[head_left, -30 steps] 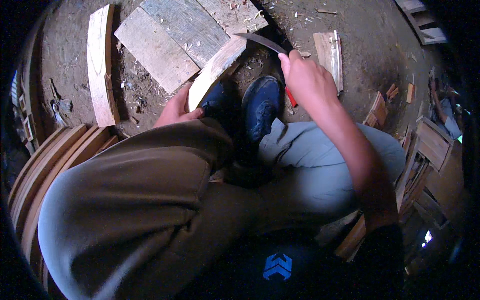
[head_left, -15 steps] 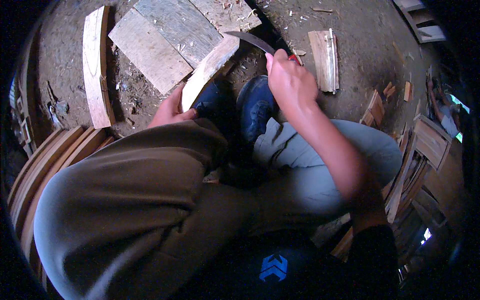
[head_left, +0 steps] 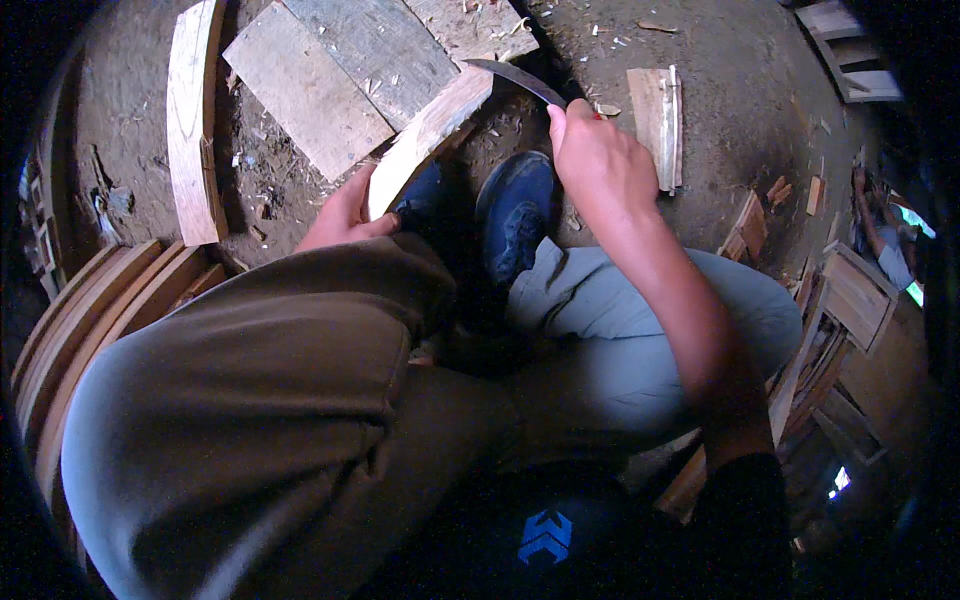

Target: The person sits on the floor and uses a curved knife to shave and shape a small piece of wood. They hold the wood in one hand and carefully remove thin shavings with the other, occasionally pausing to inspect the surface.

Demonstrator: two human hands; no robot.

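My left hand (head_left: 345,212) is closed round the near end of a pale piece of wood (head_left: 425,135). The wood slants up and right, its far end resting against a low block of grey boards (head_left: 340,85). In my right hand (head_left: 605,165) is a knife with a dark curved blade (head_left: 525,80); its handle is mostly hidden by my fingers. The blade points left, its tip over the far end of the wood. Whether the edge touches the wood I cannot tell. Both my hands are in front of my bent knees, above my dark shoes (head_left: 520,205).
A curved plank (head_left: 195,130) lies on the dirt floor at left. Several curved wooden strips (head_left: 120,295) are stacked beside my left knee. Short wood pieces (head_left: 655,125) lie right of the knife. Shavings dot the floor, and wooden frames (head_left: 855,300) stand at far right.
My right hand and the knife have moved slightly to the right. My left hand keeps its hold on the wood. The whole view has shifted a little.
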